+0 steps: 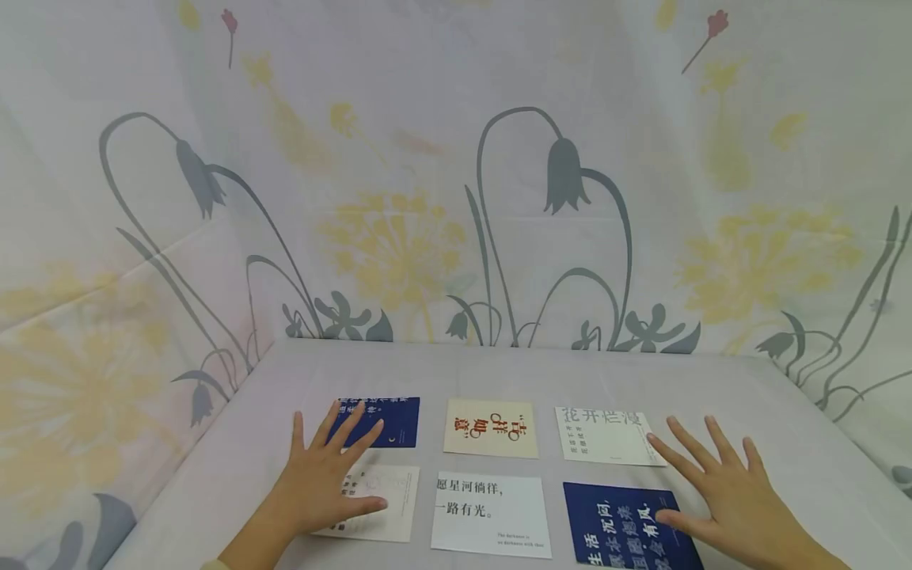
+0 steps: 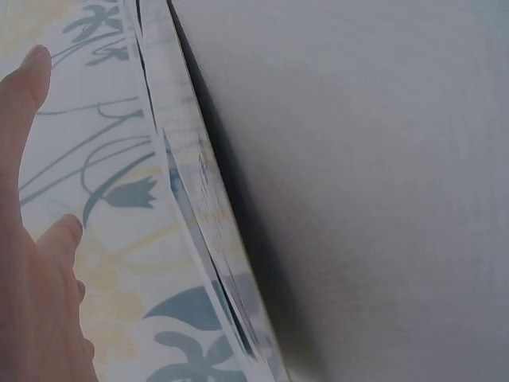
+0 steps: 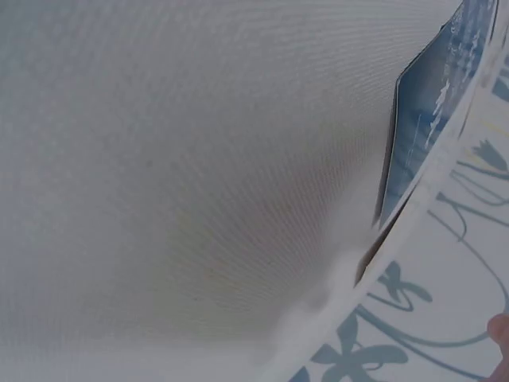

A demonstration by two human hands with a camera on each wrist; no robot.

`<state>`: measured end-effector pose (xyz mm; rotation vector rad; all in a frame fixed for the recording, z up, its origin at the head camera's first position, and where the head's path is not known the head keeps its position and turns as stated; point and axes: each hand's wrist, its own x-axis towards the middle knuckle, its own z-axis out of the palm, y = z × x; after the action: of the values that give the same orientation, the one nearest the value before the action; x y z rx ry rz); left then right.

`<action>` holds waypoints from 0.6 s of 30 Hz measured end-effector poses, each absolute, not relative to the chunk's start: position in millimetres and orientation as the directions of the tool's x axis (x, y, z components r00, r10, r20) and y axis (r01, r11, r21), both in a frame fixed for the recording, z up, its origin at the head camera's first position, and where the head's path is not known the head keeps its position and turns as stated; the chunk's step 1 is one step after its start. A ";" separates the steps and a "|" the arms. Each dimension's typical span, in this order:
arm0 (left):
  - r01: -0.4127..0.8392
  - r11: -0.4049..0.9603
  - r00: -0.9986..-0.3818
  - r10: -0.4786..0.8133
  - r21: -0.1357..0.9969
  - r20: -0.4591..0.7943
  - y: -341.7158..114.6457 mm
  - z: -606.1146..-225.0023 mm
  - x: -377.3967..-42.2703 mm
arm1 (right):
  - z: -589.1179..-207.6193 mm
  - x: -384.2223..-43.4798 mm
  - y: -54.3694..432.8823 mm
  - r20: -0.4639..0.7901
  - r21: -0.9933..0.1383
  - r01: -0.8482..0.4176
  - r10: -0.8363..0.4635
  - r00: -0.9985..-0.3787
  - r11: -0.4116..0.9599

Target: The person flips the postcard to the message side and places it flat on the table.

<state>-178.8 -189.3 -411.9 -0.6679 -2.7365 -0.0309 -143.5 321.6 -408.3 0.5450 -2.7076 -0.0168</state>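
Note:
Printed cards lie in two rows on a white surface. My left hand [image 1: 313, 484], fingers spread, is over the left column: a dark blue card [image 1: 404, 423] behind and a white card [image 1: 394, 518] in front, both partly hidden. In the middle are a cream card with red characters [image 1: 492, 427] and a white card with black text [image 1: 492, 514]. My right hand [image 1: 741, 495], also spread, overlaps the edge of a dark blue card [image 1: 620, 526]; behind that lies a white card with grey characters [image 1: 606, 437]. Whether either hand touches a card I cannot tell.
The pale tabletop [image 1: 513, 372] meets a hanging cloth [image 1: 442, 158] with grey and yellow flowers at its back and sides. The left wrist view shows part of a hand [image 2: 40, 278] against this cloth.

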 end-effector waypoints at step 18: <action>0.453 0.892 -0.838 0.421 0.012 0.348 -180.4 -411.1 -182.1 | -406.8 -145.1 320.4 0.345 -0.032 -0.363 -0.331 -0.878 0.931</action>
<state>-182.1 -180.4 -411.1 -0.6479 -2.7200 -0.1328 -145.1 320.4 -406.8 0.5093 -2.7512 0.1366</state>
